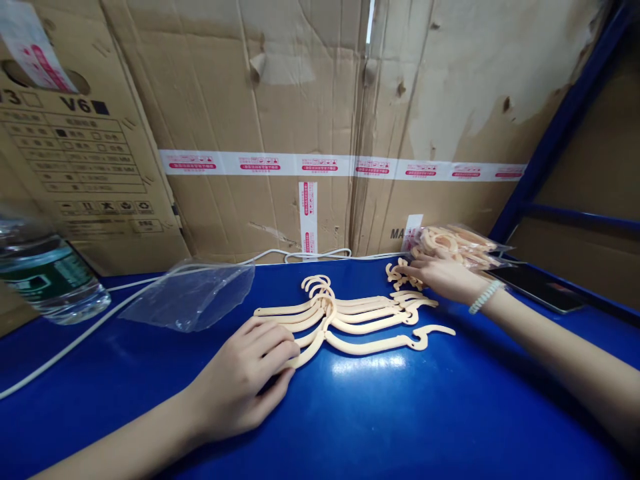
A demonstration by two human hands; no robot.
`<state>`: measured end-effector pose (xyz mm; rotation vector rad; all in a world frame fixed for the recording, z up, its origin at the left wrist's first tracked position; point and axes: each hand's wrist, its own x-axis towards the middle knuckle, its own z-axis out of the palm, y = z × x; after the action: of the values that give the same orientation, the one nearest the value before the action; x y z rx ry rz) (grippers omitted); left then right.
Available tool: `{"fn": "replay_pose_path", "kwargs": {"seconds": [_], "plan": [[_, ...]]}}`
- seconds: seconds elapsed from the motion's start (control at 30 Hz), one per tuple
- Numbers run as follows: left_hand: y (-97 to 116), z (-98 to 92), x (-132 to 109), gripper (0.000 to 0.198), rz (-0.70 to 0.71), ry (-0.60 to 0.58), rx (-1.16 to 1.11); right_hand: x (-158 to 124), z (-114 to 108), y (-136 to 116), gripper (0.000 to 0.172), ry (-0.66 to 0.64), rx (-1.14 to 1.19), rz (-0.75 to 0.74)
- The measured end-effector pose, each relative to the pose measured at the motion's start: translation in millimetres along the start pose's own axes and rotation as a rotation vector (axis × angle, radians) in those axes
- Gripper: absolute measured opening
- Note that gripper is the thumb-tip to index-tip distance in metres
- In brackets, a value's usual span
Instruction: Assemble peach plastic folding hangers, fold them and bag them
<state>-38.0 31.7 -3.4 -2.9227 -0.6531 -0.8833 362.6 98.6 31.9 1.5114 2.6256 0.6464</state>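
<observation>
Several beige plastic clothes hangers (370, 348) lie overlapping on the blue table, their hooks bunched at the middle and small curved hook pieces at their right ends. My left hand (250, 373) is closed over the left arm of the nearest hanger, its fingertips curled and partly hiding that end. To the back right, my right hand (443, 275), with a beaded bracelet on the wrist, reaches over a pile of small beige plastic hooks (397, 273). Its fingertips are pinched together at the pile, on a piece that is mostly hidden.
Behind my right hand sit clear bags of beige plastic parts (465, 240), with a dark phone (540, 287) beside them. A clear plastic bag (193, 297), a white cable (75, 343) and a water bottle (50, 273) are at left. Cardboard (280, 120) walls the back.
</observation>
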Motion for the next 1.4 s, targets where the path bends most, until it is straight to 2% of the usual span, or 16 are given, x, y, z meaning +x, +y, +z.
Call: {"fn": "replay_pose_path", "kwargs": {"seconds": [0.13, 0.3, 0.4, 0.5, 0.6, 0.67, 0.73, 0.83, 0.87, 0.93, 1.0, 1.07, 1.17, 1.3, 1.4], "plan": [[0.1, -0.4, -1.0, 0.015, -0.01, -0.009, 0.011, 18.2, -7.2, -6.7, 0.053, -0.091, 0.05, -0.028], [-0.4, -0.5, -0.2, 0.016, -0.02, 0.001, 0.01, 56.7, -6.0, -11.9, 0.041, -0.163, 0.139, 0.004], [-0.5, -0.8, 0.5, 0.015, -0.02, 0.004, 0.019, 76.0, -1.0, -14.8, 0.031, -0.15, 0.194, 0.06], [0.4, -1.5, 1.1, 0.014, -0.021, -0.006, 0.034, 82.1, 0.3, -21.0, 0.029, -0.094, 0.247, 0.117], [1.6, -2.7, 1.8, 0.015, -0.014, -0.007, 0.047, 71.1, -9.7, -36.4, 0.027, -0.006, 0.313, 0.128], [2.5, -3.6, 2.5, 0.015, -0.009, -0.01, 0.056, 55.0, -22.0, -54.4, 0.031, 0.042, 0.362, 0.093], [3.3, -4.2, 3.1, 0.015, -0.002, -0.018, 0.071, 35.1, -34.8, -77.1, 0.04, 0.058, 0.41, 0.038], [3.4, -3.8, 3.7, 0.016, 0.01, -0.026, 0.098, 8.7, -45.1, -109.9, 0.073, 0.035, 0.519, -0.075], [3.1, -3.4, 3.9, 0.017, 0.016, -0.022, 0.111, 2.8, -44.9, -117.9, 0.079, 0.014, 0.528, -0.11], [2.2, -2.3, 4.1, 0.021, 0.033, -0.006, 0.147, -3.7, -39.7, -127.5, 0.074, -0.022, 0.526, -0.132], [1.2, -1.8, 4.3, 0.022, 0.049, 0.0, 0.189, -5.0, -31.3, -129.6, 0.062, -0.048, 0.521, -0.106], [0.6, -2.0, 4.4, 0.021, 0.052, -0.017, 0.224, -4.3, -23.5, -127.1, 0.058, -0.059, 0.53, -0.084], [0.7, -2.9, 4.1, 0.021, 0.027, -0.057, 0.224, -4.3, -16.8, -121.1, 0.058, -0.038, 0.523, -0.082], [1.8, -3.4, 2.7, 0.021, -0.012, -0.054, 0.159, -6.9, -12.8, -115.1, 0.058, 0.016, 0.474, -0.063], [2.4, -3.3, 2.0, 0.021, -0.023, -0.058, 0.147, -7.7, -10.5, -114.5, 0.062, -0.011, 0.456, -0.047]]}}
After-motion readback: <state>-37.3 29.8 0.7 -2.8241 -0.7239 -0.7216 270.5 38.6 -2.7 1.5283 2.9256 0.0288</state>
